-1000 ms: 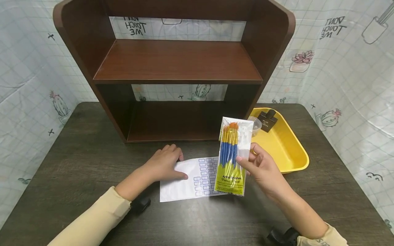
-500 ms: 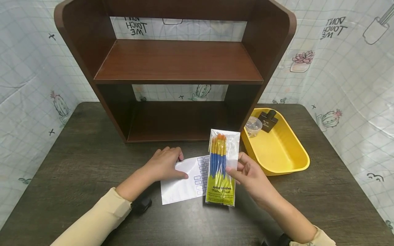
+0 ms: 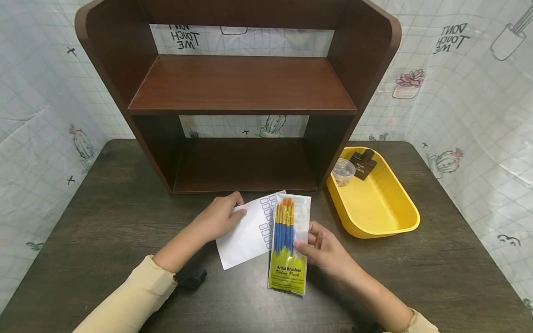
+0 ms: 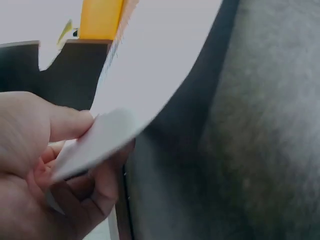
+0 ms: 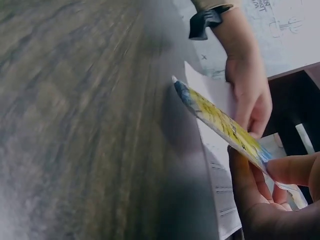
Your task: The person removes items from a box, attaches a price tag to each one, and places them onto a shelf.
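Observation:
My left hand (image 3: 218, 216) pinches the left edge of a white paper sheet (image 3: 243, 238) printed with rows of small outlined boxes. In the left wrist view the thumb lies on top of the sheet (image 4: 150, 60) and the fingers curl under it. With thumb and fingers, my right hand (image 3: 326, 252) holds a clear packet of artist brushes (image 3: 287, 245) by its right edge. Blue handles and orange bristles show through the packet, above a yellow-green label. The packet overlaps the sheet's right part and hides it in the head view. Seen from the right wrist, the brush packet (image 5: 225, 125) is tilted, nearly edge-on.
A dark brown two-tier shelf (image 3: 241, 85) stands behind the hands on the dark wooden table (image 3: 96, 222). To its right is a yellow tray (image 3: 385, 199) holding a small clear round container (image 3: 343, 171) and a black bottle-shaped item (image 3: 363, 164). Patterned sheeting surrounds the table.
My right hand has brought the brush packet left and toward me, over the sheet, uncovering the tray's container. My left hand now lifts and tilts the paper, its right end swung upward.

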Motion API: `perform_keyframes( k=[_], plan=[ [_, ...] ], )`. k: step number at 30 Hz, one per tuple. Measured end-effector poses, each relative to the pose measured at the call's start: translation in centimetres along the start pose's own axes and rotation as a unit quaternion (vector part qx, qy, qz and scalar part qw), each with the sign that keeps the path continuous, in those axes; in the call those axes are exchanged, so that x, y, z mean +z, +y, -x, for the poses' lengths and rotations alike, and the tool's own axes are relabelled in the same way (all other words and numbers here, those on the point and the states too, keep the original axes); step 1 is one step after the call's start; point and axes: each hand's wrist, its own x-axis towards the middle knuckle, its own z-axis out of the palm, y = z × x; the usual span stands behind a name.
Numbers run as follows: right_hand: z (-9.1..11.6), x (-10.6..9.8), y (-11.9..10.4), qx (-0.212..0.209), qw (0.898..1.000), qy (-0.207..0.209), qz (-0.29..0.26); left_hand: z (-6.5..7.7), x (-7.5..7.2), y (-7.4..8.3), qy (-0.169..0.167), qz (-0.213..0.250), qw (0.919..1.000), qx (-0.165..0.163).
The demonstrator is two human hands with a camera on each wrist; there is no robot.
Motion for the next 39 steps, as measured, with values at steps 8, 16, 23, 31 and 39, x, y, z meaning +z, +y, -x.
perform_keyframes(
  k=[8,16,23,31,39],
  plan=[
    [-0.5,-0.1,1.1,0.022,1.000,-0.014,-0.017,0.3,-1.6,-0.3,0.068,0.034,0.9968,0.025],
    [-0.5,0.0,1.5,0.027,0.999,-0.022,-0.004,0.5,-3.1,-0.1,0.148,0.082,0.9846,0.043],
    [-0.4,-0.3,1.1,0.041,0.999,-0.004,0.029,0.9,-3.7,0.3,0.182,0.145,0.9711,0.054],
    [-0.1,-1.2,0.6,0.016,0.992,0.011,0.123,1.3,-4.2,1.0,0.171,0.192,0.9649,0.053],
    [-0.1,-2.2,-0.3,-0.052,0.973,0.041,0.220,1.7,-4.4,1.7,0.113,0.228,0.9651,0.062]
  ],
)
